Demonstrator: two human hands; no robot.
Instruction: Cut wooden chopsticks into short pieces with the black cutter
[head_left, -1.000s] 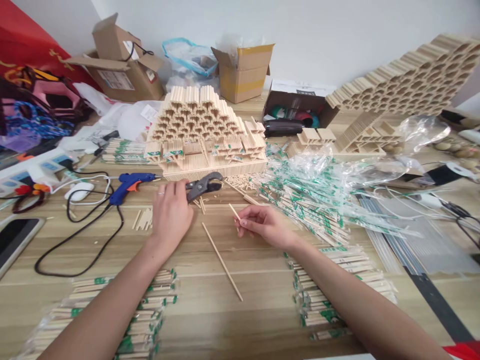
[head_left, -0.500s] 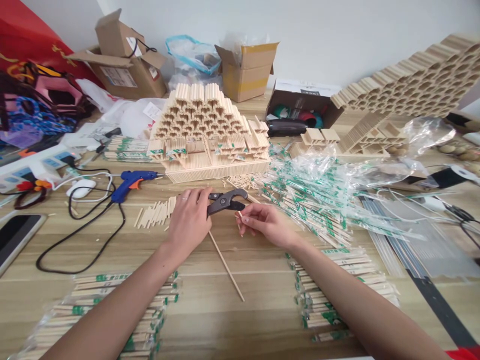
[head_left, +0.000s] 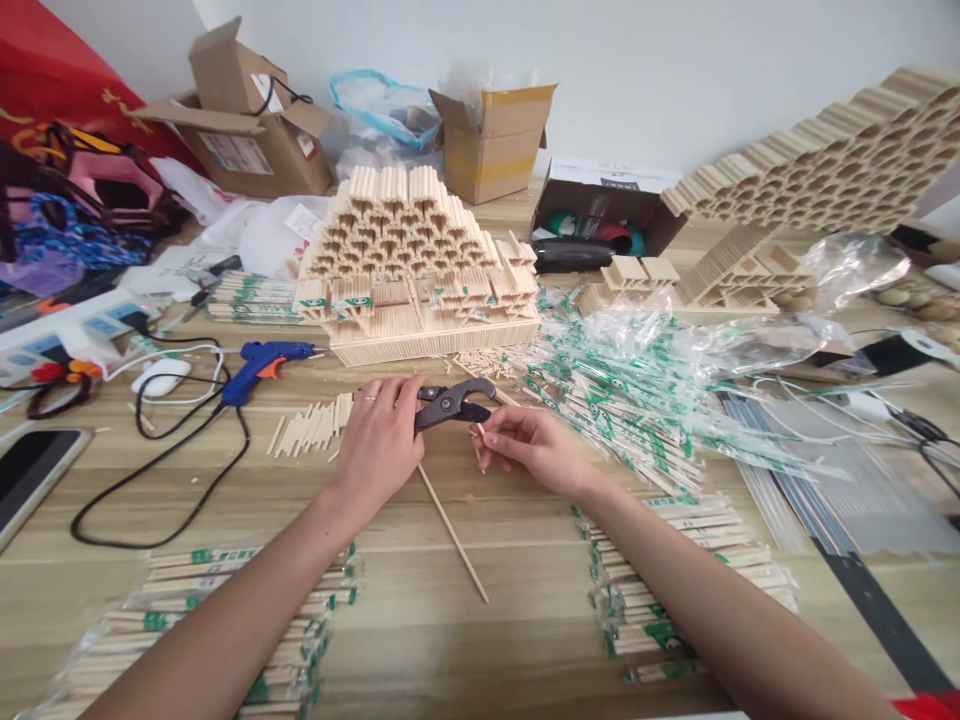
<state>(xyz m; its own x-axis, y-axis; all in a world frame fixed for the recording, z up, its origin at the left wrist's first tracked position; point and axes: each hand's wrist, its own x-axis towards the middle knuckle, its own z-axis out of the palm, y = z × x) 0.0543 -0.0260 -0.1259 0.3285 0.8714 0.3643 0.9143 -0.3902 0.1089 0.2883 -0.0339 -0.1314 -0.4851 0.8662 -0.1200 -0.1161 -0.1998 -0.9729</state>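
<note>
My left hand [head_left: 381,435] is wrapped around the handles of dark shears [head_left: 450,402] with curved jaws pointing right. From under this hand a long chopstick [head_left: 454,535] slants toward me over the table; whether the fingers also hold it I cannot tell. Just right of the jaws, my right hand [head_left: 529,445] is closed in a pinch on a thin wooden stick [head_left: 481,430], whose far end is close to the jaws. Short cut sticks [head_left: 311,425] lie in a row left of my left hand. Small offcuts [head_left: 487,360] are scattered behind the shears.
A stepped model of wooden sticks [head_left: 420,270] stands behind my hands. Wrapped chopsticks [head_left: 240,620] lie front left, more wrapped chopsticks [head_left: 675,580] front right. Empty wrappers [head_left: 615,390] heap at right. A blue glue gun [head_left: 259,370] with its cord and a phone [head_left: 37,480] are left.
</note>
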